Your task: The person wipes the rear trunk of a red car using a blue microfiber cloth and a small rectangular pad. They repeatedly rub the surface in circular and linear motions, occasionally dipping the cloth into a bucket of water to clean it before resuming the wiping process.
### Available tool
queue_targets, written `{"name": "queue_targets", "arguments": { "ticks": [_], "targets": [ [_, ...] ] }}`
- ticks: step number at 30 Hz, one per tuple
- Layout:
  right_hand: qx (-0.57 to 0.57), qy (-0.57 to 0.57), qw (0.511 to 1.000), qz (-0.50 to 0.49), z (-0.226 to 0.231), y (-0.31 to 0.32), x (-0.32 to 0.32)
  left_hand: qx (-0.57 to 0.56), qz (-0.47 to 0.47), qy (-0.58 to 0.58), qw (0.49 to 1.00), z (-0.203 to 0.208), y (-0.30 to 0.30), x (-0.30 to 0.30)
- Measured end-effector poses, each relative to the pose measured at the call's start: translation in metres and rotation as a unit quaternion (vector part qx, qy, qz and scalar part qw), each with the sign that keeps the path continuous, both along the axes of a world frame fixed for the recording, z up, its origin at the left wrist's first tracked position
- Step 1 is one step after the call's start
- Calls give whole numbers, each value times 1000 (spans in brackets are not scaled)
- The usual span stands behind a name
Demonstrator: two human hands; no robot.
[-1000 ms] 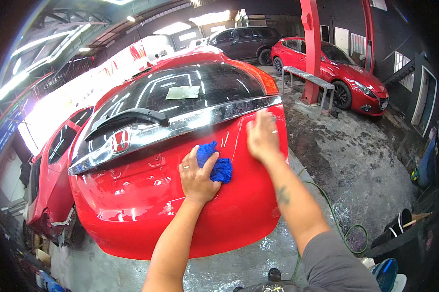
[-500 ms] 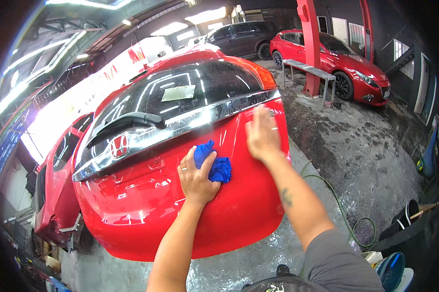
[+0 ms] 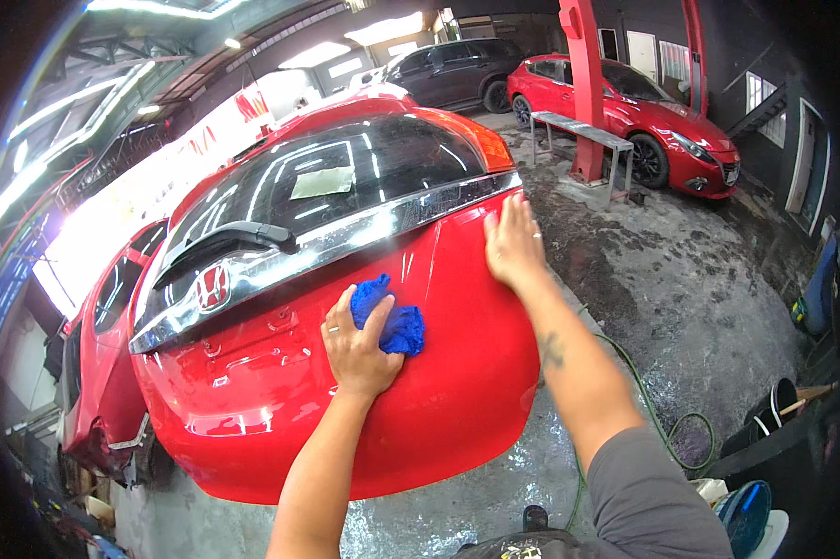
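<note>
A glossy red car tailgate (image 3: pixel 457 391) fills the middle of the view, with a chrome strip (image 3: pixel 345 238) across it below the dark rear window (image 3: pixel 392 158). My left hand (image 3: pixel 359 349) is closed on a crumpled blue cloth (image 3: pixel 397 326), which rests against the red paint below the strip. My right hand (image 3: pixel 513 244) lies with fingers stretched out on the panel's upper right, close to its side edge and just below the strip's end. Nothing shows in that hand; its palm is hidden.
A rear wiper (image 3: pixel 243 238) and a paper sheet (image 3: pixel 322 184) are on the window. Another red car (image 3: pixel 108 335) stands at left. At back right are a metal bench (image 3: pixel 583 130), a red post (image 3: pixel 585 93) and a red car (image 3: pixel 667 126). A green hose (image 3: pixel 648 401) lies on the wet floor.
My right hand has slid rightward across the panel toward its side edge. The left hand and cloth keep about the same place on the paint, while the whole view has shifted slightly.
</note>
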State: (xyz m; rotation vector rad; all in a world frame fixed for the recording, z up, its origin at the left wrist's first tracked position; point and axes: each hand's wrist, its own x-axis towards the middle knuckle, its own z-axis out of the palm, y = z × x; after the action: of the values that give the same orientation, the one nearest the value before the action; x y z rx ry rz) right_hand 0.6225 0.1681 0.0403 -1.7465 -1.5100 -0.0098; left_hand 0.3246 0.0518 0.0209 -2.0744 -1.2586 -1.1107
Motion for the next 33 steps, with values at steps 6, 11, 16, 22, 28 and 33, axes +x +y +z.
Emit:
{"name": "queue_targets", "arguments": {
  "ticks": [6, 11, 16, 22, 28, 33],
  "targets": [
    [7, -84, 996, 22, -18, -15, -15, -1, 13, 5, 1000, -3, -4, -10],
    [57, -1, 991, 118, -35, 22, 61, 9, 1, 9, 1000, -1, 1, -5],
    [58, -51, 988, 133, -59, -17, 50, 10, 21, 13, 1000, -4, -1, -10],
    [33, -15, 990, 139, -38, 4, 67, 11, 14, 8, 1000, -1, 0, -7],
    [72, -34, 990, 116, -46, 14, 71, 10, 14, 6, 1000, -5, 0, -5],
    [144, -30, 987, 67, -7, 24, 57, 16, 7, 1, 1000, 0, -1, -10]
  ]
}}
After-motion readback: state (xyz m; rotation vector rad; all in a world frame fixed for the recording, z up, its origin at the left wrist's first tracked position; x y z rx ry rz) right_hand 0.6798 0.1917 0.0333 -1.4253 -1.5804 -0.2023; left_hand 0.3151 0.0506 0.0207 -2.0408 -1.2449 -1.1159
